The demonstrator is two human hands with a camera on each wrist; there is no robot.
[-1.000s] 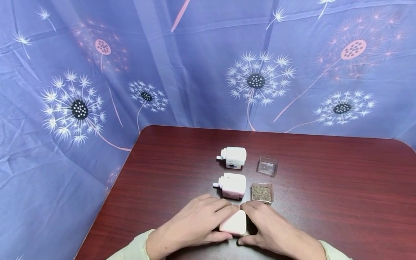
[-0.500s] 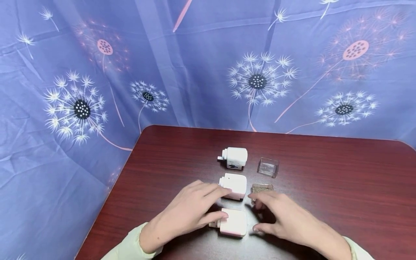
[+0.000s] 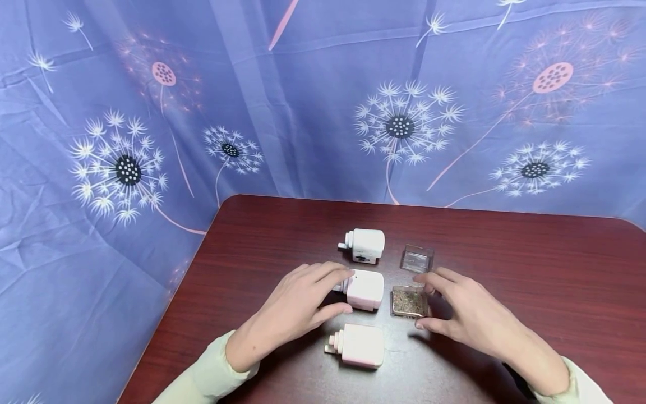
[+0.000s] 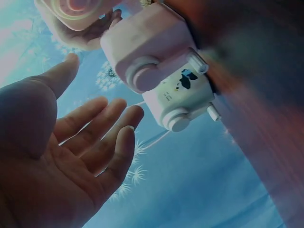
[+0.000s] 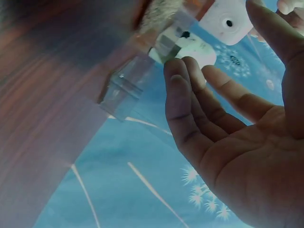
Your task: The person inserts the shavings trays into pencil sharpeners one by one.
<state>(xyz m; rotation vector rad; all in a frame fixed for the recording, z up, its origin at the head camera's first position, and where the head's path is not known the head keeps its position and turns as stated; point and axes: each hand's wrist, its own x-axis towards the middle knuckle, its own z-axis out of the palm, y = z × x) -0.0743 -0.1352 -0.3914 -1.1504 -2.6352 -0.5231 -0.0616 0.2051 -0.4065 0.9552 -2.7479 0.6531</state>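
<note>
Three small hand-crank pencil sharpeners lie in a column in the head view, cranks pointing left: a white one (image 3: 368,242) at the back, a pale pink one (image 3: 367,287) in the middle and another pale pink one (image 3: 362,343) in front. My left hand (image 3: 298,297) hovers at the crank end of the middle sharpener, fingers spread and relaxed; the left wrist view shows nothing in its palm. To the right is a clear drawer (image 3: 409,301) filled with shavings. Loosely bent around that drawer's right side, my right hand (image 3: 474,314) holds nothing; whether its fingertips touch the drawer is unclear.
Behind the filled drawer sits a second clear drawer (image 3: 416,259), seemingly without shavings. Everything stands on a dark red wooden table (image 3: 530,269). A blue dandelion-print cloth (image 3: 313,112) hangs along the table's back and left edges.
Both hands have left the front sharpener, which now lies fully visible. My left hand has moved back toward the middle sharpener; my right hand has moved right and back to the filled drawer.
</note>
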